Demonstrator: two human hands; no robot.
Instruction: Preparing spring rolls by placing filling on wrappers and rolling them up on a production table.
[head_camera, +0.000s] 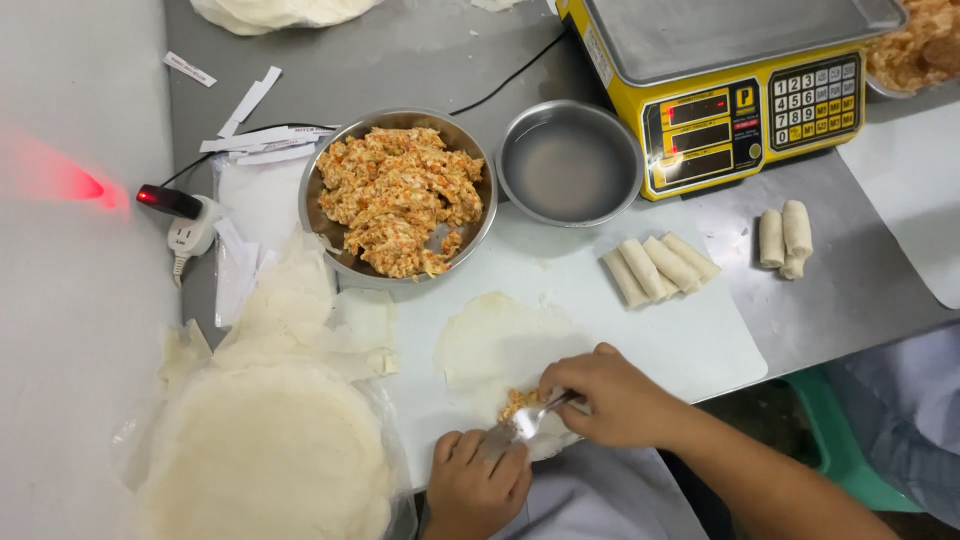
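A small mound of orange-flecked filling (518, 402) sits on a thin, pale round wrapper (495, 345) at the near edge of a white board (680, 335), right between both hands. The right hand (612, 398) is clamped around a metal fork (528, 422) whose tines press the filling; the left hand (478, 482), fingers curled, steadies the wrapper's edge. Beyond lie a steel bowl of shredded filling (395, 195), four smooth finished rolls (657, 267) and a soft stack of wrappers (265, 450).
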